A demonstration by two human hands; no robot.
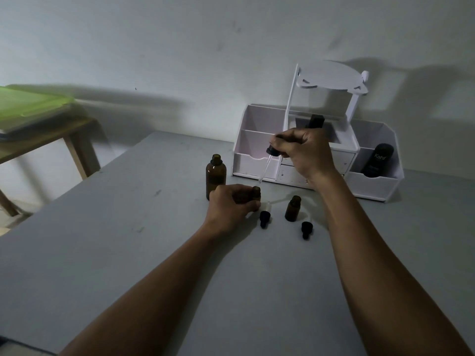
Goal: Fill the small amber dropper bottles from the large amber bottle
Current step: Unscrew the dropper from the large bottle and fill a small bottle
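The large amber bottle [215, 176] stands uncapped on the grey table, just behind my left hand [231, 201]. That hand wraps a small amber dropper bottle [256, 193], of which only the neck and top show. Above it my right hand [300, 152] pinches a long glass dropper [266, 165] by its black bulb, tip slanting down to just above the small bottle's mouth. A second small amber bottle [293, 208] stands open to the right. Two black dropper caps, one [264, 218] and another [306, 229], lie on the table in front.
A white desk organiser [259, 160] with drawers and compartments stands against the wall behind the bottles, holding a black "Kahf" bottle [377, 160] and a dark bottle [316, 121]. A wooden side table [77, 140] with a green lid [33, 104] sits at left.
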